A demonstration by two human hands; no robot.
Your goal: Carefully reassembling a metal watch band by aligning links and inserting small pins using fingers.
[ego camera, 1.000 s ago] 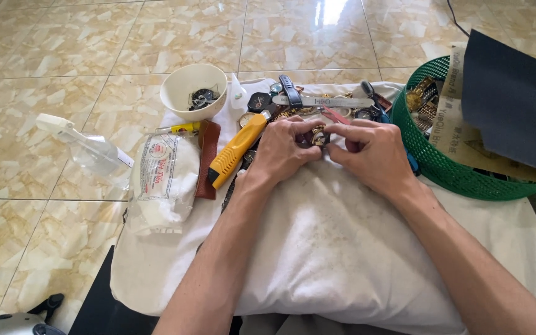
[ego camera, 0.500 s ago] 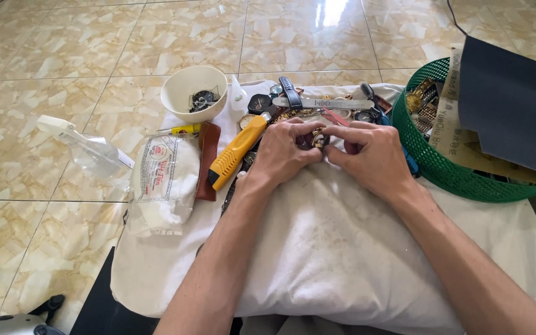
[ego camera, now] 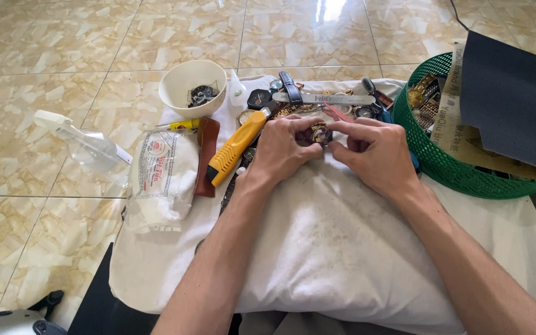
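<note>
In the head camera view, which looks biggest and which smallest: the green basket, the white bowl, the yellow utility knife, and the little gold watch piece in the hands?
1. Green basket, clearly largest, though its right side is cut off.
2. White bowl and yellow utility knife: close in extent, so unranked; the bowl covers more area.
3. Gold watch piece, smallest, pinched between left hand and right hand.

You are looking steeply down from a single camera on your own head, close above the white cloth, facing away from your body toward the tiled floor at the far edge.
</note>
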